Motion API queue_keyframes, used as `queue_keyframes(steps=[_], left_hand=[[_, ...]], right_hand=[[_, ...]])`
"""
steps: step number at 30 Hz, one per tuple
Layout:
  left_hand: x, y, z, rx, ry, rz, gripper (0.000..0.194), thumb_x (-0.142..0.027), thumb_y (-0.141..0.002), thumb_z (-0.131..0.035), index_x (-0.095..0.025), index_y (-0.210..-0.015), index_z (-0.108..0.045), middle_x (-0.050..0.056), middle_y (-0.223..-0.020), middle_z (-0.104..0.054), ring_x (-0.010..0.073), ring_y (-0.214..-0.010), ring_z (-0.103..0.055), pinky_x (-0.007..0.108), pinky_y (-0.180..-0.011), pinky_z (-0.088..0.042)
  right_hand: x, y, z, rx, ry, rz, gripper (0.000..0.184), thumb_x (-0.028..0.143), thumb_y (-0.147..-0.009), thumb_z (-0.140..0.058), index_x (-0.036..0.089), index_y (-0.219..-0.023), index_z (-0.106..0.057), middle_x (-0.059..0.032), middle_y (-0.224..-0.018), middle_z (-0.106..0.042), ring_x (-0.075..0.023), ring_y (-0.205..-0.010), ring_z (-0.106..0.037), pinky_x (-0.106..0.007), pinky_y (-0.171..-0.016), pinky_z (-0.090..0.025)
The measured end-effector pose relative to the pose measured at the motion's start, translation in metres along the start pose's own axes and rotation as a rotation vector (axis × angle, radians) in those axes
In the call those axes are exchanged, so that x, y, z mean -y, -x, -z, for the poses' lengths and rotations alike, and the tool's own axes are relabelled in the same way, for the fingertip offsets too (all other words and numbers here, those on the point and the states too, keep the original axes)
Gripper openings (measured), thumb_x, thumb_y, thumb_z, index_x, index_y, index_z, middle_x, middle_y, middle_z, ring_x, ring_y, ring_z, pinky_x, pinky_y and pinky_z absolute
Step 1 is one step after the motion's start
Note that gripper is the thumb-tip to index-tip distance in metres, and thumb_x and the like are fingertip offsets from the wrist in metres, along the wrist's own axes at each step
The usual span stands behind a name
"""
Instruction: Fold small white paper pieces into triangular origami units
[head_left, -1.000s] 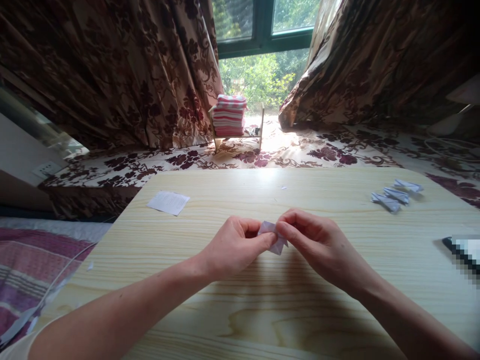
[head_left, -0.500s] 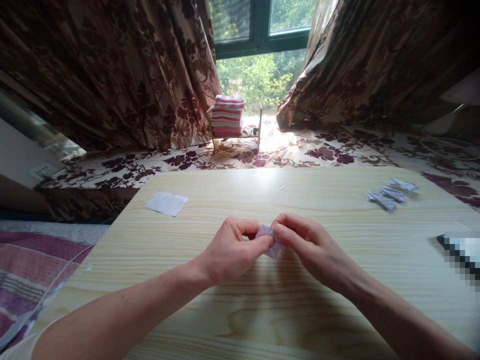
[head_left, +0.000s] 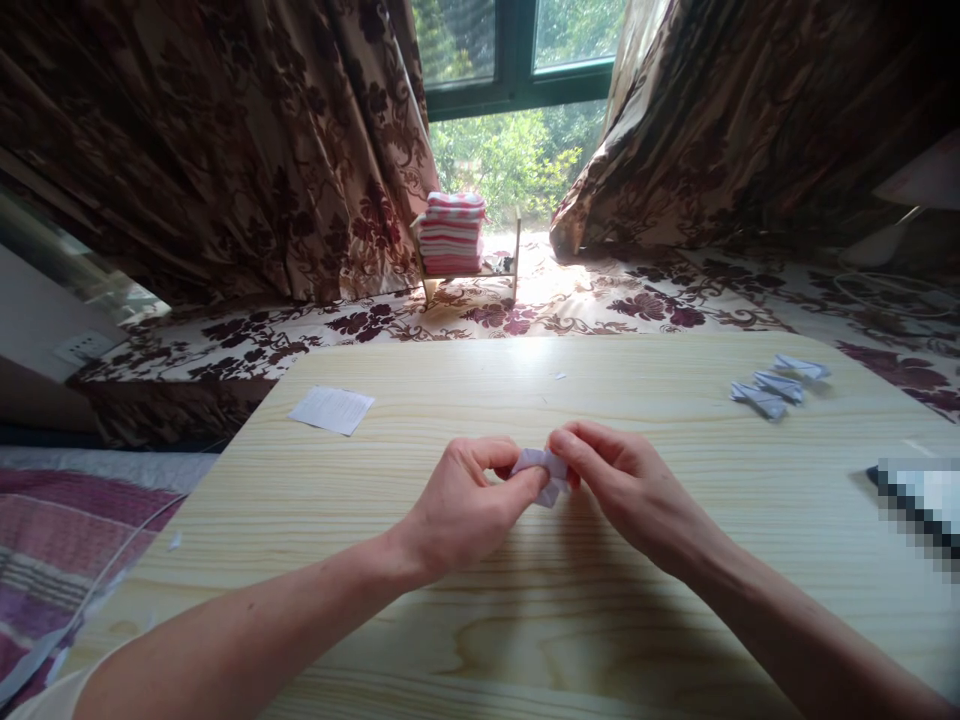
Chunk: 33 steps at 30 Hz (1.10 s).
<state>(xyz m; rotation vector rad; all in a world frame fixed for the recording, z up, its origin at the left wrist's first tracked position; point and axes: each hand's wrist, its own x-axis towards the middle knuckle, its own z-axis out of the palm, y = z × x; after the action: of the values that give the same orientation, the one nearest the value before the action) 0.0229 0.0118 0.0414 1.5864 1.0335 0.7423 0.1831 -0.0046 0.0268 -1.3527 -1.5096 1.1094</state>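
Folded paper piece (head_left: 531,458): where?

Above the wooden table (head_left: 375,650), mid-frame, between both hands.

Arm pose?

Forearms angle in from the lower corners and converge; wrists low, backs of hands up. Left hand (head_left: 469,500) has its thumb laid over the paper, fingers curled behind. Right hand (head_left: 626,475) meets it from the other side.

Grip?

Both narrow. Left clamps the near face, right pinches the right edge.

Rest, big to small?

Pixelated object (head_left: 919,500), cut off at right; can't ID. Printed sheet (head_left: 331,410) flat, far left; text unreadable. Folded paper shapes (head_left: 780,385), three, far right. Tiny scrap (head_left: 560,376) beyond the hands.

Hidden?

Left fingertips, part of the paper; its folds are hard to read.
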Motion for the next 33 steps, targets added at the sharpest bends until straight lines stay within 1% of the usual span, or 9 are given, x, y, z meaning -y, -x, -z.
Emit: queue_keyframes(steps=[3,7,10,15,19,22,25,30,33], left_hand=[[0.002,-0.003,0.001,-0.039,0.159,0.073,0.017,-0.023,-0.076,-0.061,-0.011,-0.069,-0.072,0.005,-0.068,-0.068,0.0150,-0.068,-0.059,0.025,-0.064,-0.044],[0.004,-0.007,0.002,-0.059,0.251,0.137,0.016,-0.024,-0.074,-0.064,-0.011,-0.066,-0.071,0.004,-0.068,-0.069,0.0141,-0.068,-0.059,0.025,-0.067,-0.044],[0.005,-0.008,0.002,-0.038,0.283,0.158,0.016,-0.026,-0.072,-0.067,-0.011,-0.070,-0.072,0.004,-0.069,-0.069,0.0146,-0.070,-0.059,0.026,-0.069,-0.045],[0.005,-0.009,0.005,0.018,0.455,0.239,0.017,-0.027,-0.066,-0.072,-0.011,-0.071,-0.074,0.004,-0.069,-0.069,0.0153,-0.074,-0.059,0.027,-0.075,-0.044],[0.007,-0.013,0.013,0.094,0.422,0.315,0.018,-0.029,-0.064,-0.076,-0.012,-0.071,-0.074,0.003,-0.068,-0.067,0.0112,-0.066,-0.053,0.024,-0.064,-0.038],[0.009,-0.015,0.016,-0.003,0.504,0.333,0.018,-0.029,-0.064,-0.077,-0.013,-0.072,-0.073,0.001,-0.070,-0.065,0.0073,-0.059,-0.045,0.022,-0.056,-0.031],[0.008,-0.015,0.013,-0.100,0.661,0.347,0.016,-0.027,-0.062,-0.079,-0.014,-0.069,-0.072,-0.002,-0.066,-0.060,0.0053,-0.054,-0.038,0.021,-0.054,-0.029],[0.003,-0.012,0.007,-0.091,0.740,0.374,0.018,-0.025,-0.059,-0.081,-0.015,-0.072,-0.072,0.000,-0.071,-0.063,0.0072,-0.061,-0.045,0.022,-0.058,-0.033],[0.000,-0.011,0.007,-0.069,0.645,0.319,0.015,-0.026,-0.061,-0.078,-0.014,-0.068,-0.071,0.000,-0.067,-0.062,0.0088,-0.063,-0.047,0.023,-0.061,-0.034]], right_hand=[[0.002,-0.001,0.004,-0.038,0.100,0.033,0.036,0.044,-0.089,-0.042,0.019,-0.064,-0.051,0.0017,-0.063,-0.047,-0.0126,-0.063,-0.044,-0.026,-0.058,-0.035],[0.004,0.001,0.003,0.045,0.093,0.049,0.032,0.044,-0.087,-0.047,0.018,-0.071,-0.055,0.0005,-0.067,-0.051,-0.0133,-0.064,-0.046,-0.027,-0.060,-0.036],[0.002,0.003,-0.001,0.047,0.094,0.064,0.032,0.043,-0.088,-0.045,0.018,-0.070,-0.054,0.0007,-0.066,-0.049,-0.0130,-0.062,-0.044,-0.027,-0.057,-0.036],[-0.001,0.004,-0.005,0.023,0.169,0.096,0.029,0.040,-0.089,-0.043,0.019,-0.069,-0.049,0.0023,-0.062,-0.045,-0.0122,-0.058,-0.041,-0.025,-0.051,-0.034],[0.000,0.002,-0.002,-0.052,0.203,0.158,0.031,0.037,-0.091,-0.040,0.020,-0.066,-0.048,0.0023,-0.061,-0.045,-0.0121,-0.057,-0.043,-0.025,-0.054,-0.035],[0.002,0.000,0.001,-0.095,0.149,0.155,0.034,0.041,-0.093,-0.038,0.019,-0.072,-0.055,0.0003,-0.067,-0.053,-0.0133,-0.064,-0.049,-0.025,-0.060,-0.039],[0.005,0.001,0.000,-0.058,0.109,0.107,0.036,0.044,-0.092,-0.040,0.019,-0.074,-0.058,-0.0006,-0.069,-0.056,-0.0140,-0.065,-0.051,-0.025,-0.060,-0.041],[0.006,0.003,-0.005,0.073,-0.037,0.082,0.028,0.042,-0.088,-0.051,0.019,-0.075,-0.059,-0.0014,-0.072,-0.062,-0.0147,-0.067,-0.055,-0.026,-0.061,-0.043],[0.005,0.002,-0.001,0.058,-0.039,0.079,0.027,0.042,-0.087,-0.053,0.018,-0.074,-0.059,-0.0012,-0.072,-0.061,-0.0142,-0.066,-0.054,-0.026,-0.060,-0.043]])
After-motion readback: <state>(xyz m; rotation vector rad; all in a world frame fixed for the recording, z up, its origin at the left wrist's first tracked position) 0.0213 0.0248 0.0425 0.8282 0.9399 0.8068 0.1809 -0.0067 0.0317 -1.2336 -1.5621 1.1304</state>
